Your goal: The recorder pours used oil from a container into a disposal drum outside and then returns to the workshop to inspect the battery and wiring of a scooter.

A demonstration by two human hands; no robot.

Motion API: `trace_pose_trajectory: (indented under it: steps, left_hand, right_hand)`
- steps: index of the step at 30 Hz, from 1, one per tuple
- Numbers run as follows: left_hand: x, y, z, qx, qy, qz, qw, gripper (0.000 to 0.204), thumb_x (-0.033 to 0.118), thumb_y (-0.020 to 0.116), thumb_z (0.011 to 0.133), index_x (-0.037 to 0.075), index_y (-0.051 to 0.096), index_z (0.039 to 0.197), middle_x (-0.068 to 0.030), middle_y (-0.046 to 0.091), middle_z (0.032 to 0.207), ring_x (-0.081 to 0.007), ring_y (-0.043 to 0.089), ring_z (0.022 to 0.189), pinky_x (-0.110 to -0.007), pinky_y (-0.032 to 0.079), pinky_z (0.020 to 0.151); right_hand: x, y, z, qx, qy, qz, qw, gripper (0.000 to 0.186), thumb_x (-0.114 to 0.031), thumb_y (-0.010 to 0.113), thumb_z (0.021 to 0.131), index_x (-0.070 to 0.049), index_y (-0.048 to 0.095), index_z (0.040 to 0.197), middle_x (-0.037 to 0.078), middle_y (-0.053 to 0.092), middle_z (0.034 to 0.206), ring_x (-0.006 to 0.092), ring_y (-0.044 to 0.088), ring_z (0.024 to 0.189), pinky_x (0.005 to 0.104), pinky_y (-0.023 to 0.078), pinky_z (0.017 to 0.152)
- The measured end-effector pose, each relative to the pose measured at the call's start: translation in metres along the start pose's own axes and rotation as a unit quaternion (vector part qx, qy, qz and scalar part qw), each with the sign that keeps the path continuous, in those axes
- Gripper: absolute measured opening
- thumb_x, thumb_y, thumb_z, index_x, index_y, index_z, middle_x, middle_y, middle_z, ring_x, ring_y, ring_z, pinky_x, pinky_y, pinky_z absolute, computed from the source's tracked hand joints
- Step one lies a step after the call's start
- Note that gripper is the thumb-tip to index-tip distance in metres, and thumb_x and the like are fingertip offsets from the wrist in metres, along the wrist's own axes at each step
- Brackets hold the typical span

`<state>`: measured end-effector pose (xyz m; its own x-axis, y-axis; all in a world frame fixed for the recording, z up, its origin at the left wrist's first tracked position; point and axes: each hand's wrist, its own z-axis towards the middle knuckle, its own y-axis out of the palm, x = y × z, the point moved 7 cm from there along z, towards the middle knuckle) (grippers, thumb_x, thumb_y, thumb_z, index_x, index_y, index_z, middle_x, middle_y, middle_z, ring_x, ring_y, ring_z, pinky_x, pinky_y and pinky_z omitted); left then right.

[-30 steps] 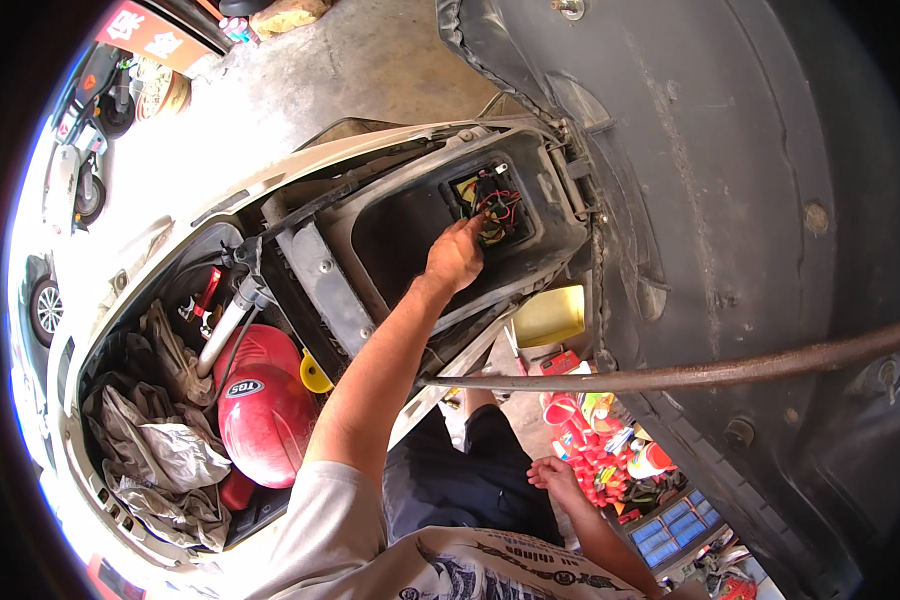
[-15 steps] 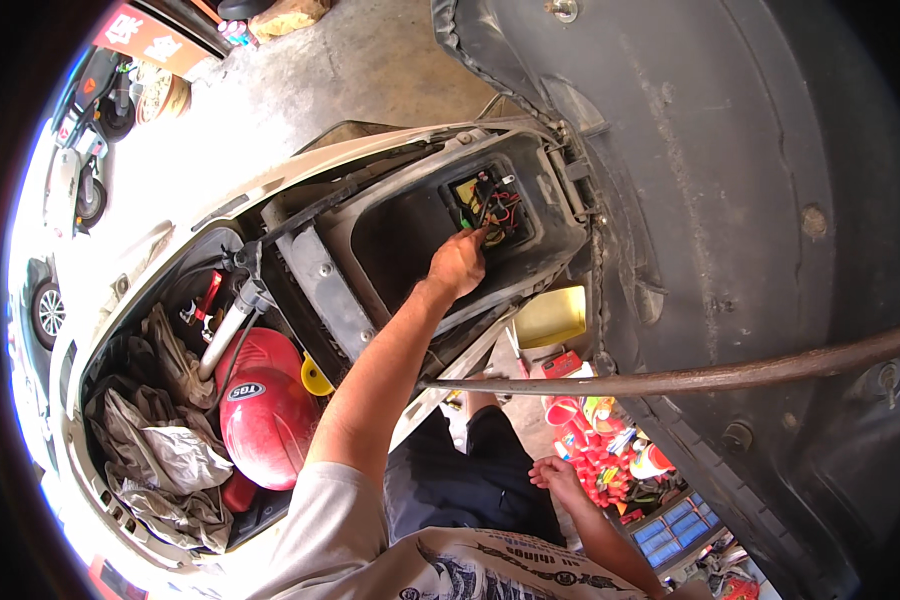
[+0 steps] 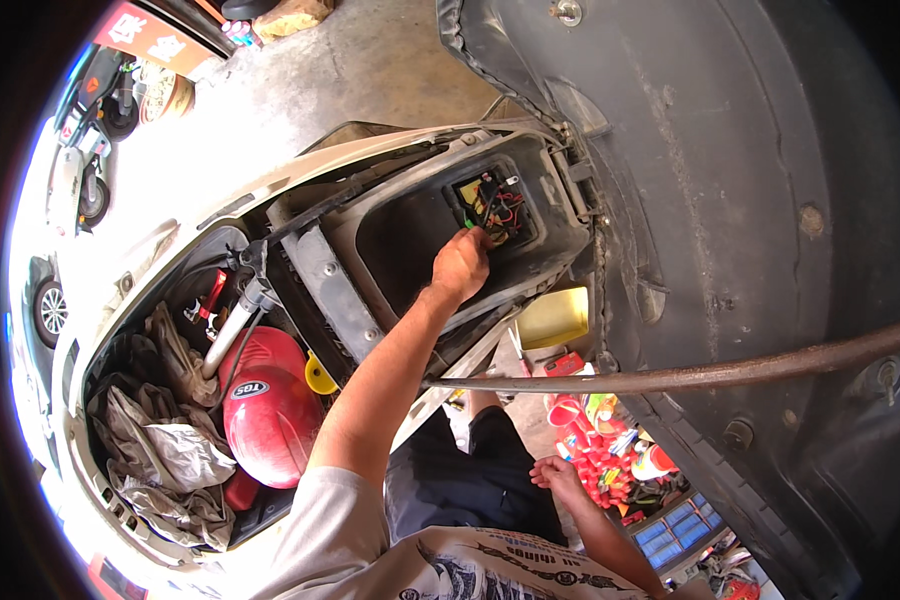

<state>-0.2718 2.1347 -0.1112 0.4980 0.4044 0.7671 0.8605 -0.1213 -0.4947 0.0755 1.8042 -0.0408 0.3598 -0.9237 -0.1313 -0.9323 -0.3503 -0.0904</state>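
My left hand (image 3: pixel 462 264) reaches into the black under-seat compartment (image 3: pixel 395 240) of a scooter. Its fingers are closed at the edge of a square opening, beside a bundle of red and dark wires (image 3: pixel 507 213); what they grip, if anything, is hidden. Yellow and green parts show among the wires, along with a small pale metal tab (image 3: pixel 514 181). My right hand (image 3: pixel 560 476) hangs low beside my dark trousers, fingers loosely bent and apart, holding nothing.
The raised dark seat underside (image 3: pixel 730 200) fills the right, with a brown rod (image 3: pixel 690 380) crossing below it. A red helmet (image 3: pixel 270 425), crumpled grey cloth (image 3: pixel 165 450) and a yellow funnel (image 3: pixel 320 374) lie left. A yellow tray (image 3: pixel 554 318) and red goods (image 3: pixel 595 450) stand beyond the scooter.
The extended finger of my left hand has drawn in from the wires and the fingers are now closed together. My right hand stays nearly where it was.
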Motion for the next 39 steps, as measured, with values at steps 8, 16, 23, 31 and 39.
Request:
trace_pose_trajectory:
  steps: [8, 16, 23, 31, 39]
  left_hand:
    - [-0.004, -0.03, 0.024, 0.173, -0.005, -0.066, 0.983, 0.021, 0.011, 0.052, 0.083, 0.005, 0.056, 0.102, -0.0155, 0.061, 0.101, -0.0348, 0.055, 0.099, -0.042, 0.044, 0.085]
    - [0.005, -0.005, 0.043, 0.04, -0.025, -0.088, 0.995, 0.027, 0.013, 0.053, 0.083, 0.006, 0.06, 0.108, -0.0181, 0.062, 0.102, -0.0365, 0.056, 0.097, -0.042, 0.044, 0.087]
    - [0.025, -0.026, 0.001, 0.138, 0.077, -0.075, 0.985, 0.017, -0.001, 0.057, 0.077, 0.004, 0.061, 0.094, -0.0157, 0.062, 0.092, -0.0343, 0.059, 0.091, -0.038, 0.047, 0.078]
    - [-0.003, -0.038, -0.02, 0.149, -0.041, -0.18, 0.971, 0.016, -0.004, 0.057, 0.077, 0.003, 0.062, 0.09, -0.015, 0.065, 0.087, -0.0282, 0.063, 0.085, -0.033, 0.047, 0.077]
    - [-0.036, -0.053, -0.002, 0.226, -0.061, -0.334, 0.913, 0.015, -0.008, 0.053, 0.081, 0.003, 0.06, 0.089, 0.001, 0.06, 0.083, -0.0069, 0.053, 0.078, -0.021, 0.041, 0.076]
  right_hand:
    - [0.001, 0.0, 0.002, 0.0, -0.008, 0.01, 1.0, 0.014, -0.006, 0.045, 0.092, -0.003, 0.057, 0.099, 0.008, 0.065, 0.087, 0.0131, 0.063, 0.071, 0.024, 0.049, 0.063]
    - [0.003, -0.002, 0.002, -0.007, -0.029, 0.011, 0.999, 0.014, -0.008, 0.045, 0.093, -0.002, 0.056, 0.1, 0.009, 0.065, 0.087, 0.0134, 0.063, 0.071, 0.024, 0.05, 0.063]
    - [0.01, 0.005, 0.005, -0.01, -0.004, -0.002, 1.0, 0.016, -0.005, 0.043, 0.092, -0.002, 0.055, 0.101, 0.01, 0.064, 0.091, 0.0168, 0.063, 0.077, 0.0275, 0.05, 0.069]
    - [0.003, 0.008, 0.006, -0.012, 0.003, -0.006, 1.0, 0.018, -0.005, 0.042, 0.091, -0.001, 0.055, 0.102, 0.01, 0.064, 0.092, 0.0177, 0.063, 0.079, 0.0286, 0.05, 0.071]
    - [0.001, 0.005, 0.003, -0.006, 0.008, 0.004, 1.0, 0.016, -0.006, 0.044, 0.092, -0.002, 0.055, 0.102, 0.01, 0.064, 0.092, 0.0175, 0.063, 0.079, 0.0283, 0.05, 0.071]
